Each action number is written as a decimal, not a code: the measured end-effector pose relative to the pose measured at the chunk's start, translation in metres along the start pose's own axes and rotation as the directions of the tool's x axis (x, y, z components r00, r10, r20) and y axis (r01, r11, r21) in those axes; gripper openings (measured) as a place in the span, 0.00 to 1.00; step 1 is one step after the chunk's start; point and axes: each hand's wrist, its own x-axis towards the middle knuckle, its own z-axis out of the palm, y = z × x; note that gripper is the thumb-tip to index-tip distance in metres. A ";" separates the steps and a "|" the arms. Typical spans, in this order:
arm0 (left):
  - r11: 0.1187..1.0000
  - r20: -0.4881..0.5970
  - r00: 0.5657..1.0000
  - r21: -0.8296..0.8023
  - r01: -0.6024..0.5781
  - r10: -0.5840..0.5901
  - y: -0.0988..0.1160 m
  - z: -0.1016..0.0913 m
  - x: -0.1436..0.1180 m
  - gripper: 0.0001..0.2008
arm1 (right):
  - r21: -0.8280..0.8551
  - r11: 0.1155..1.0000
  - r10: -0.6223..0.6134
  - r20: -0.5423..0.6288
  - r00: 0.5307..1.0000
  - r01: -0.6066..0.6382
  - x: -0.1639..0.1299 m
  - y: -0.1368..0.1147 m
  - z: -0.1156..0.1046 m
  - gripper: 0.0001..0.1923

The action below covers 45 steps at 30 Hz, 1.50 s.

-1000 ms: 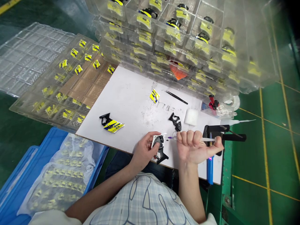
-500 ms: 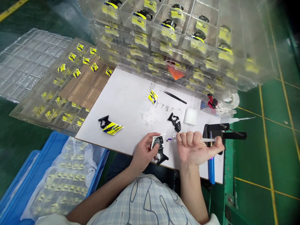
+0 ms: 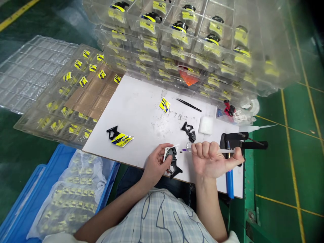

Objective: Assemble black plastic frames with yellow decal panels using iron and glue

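Observation:
My left hand (image 3: 158,162) is closed round a part made of a black plastic bracket (image 3: 174,167) and a pale shell, thumb pressed on the black side. My right hand (image 3: 210,158) is wrapped round a syringe (image 3: 224,151), the thumb at its plunger end. The syringe's purple-based needle (image 3: 185,150) points left at the bracket, with a small gap between them. Beyond the hands lies a second black bracket (image 3: 188,131). A yellow-and-blue panel (image 3: 164,105) rests farther back. To the left, another bracket is joined to a yellow panel (image 3: 123,139).
Stacked clear compartment trays (image 3: 167,44) stand along the back of the white board (image 3: 141,98). Tweezers (image 3: 188,104), a white pad (image 3: 205,125) and a blue-handled tool (image 3: 230,184) lie on the board. A blue crate (image 3: 54,162) with wrapped panels is at lower left.
The syringe has drawn back slightly to the right, so its needle tip stands a little farther from the bracket. My left hand keeps its hold. The whole view has shifted slightly.

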 end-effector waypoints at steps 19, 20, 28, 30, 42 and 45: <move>0.993 0.033 0.999 -0.117 -0.026 0.030 -0.001 -0.004 0.001 0.19 | -0.712 0.668 -0.526 -0.248 0.813 0.216 0.033 -0.003 -0.042 0.28; 0.993 0.036 0.999 -0.117 -0.025 0.029 -0.001 -0.004 0.001 0.19 | -0.746 0.631 -0.570 -0.263 0.778 0.211 0.018 -0.003 -0.042 0.26; 0.997 0.076 0.997 -0.082 0.013 -0.006 0.003 -0.005 -0.006 0.18 | -0.956 0.295 -0.329 -0.091 0.940 0.011 -0.048 0.017 -0.043 0.07; 0.997 0.074 0.997 -0.072 0.014 -0.009 0.006 -0.005 -0.012 0.17 | -0.958 0.288 -0.261 -0.070 0.963 0.008 -0.045 0.020 -0.044 0.07; 0.971 0.121 0.974 0.128 -0.204 0.189 0.038 0.000 -0.048 0.15 | -0.705 0.689 -0.014 -0.244 0.970 -0.168 -0.061 -0.017 0.010 0.06; 0.968 0.112 0.970 0.111 -0.227 0.215 0.040 0.001 -0.047 0.14 | -0.543 0.810 0.102 -0.237 0.966 -0.219 -0.060 -0.019 0.026 0.04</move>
